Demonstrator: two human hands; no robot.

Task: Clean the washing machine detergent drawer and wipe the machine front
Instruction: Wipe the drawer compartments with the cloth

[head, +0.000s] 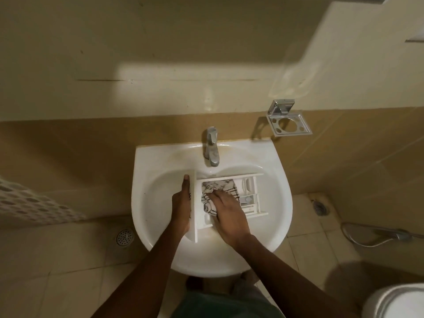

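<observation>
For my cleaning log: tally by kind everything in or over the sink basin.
hands: 2, the left hand and the right hand
detergent drawer: 1
cloth: 1
tap: 1
total: 5

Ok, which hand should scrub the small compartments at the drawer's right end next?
Right. The right hand holds the cloth inside the drawer, beside those small compartments; the left hand is busy steadying the drawer's front panel.
</observation>
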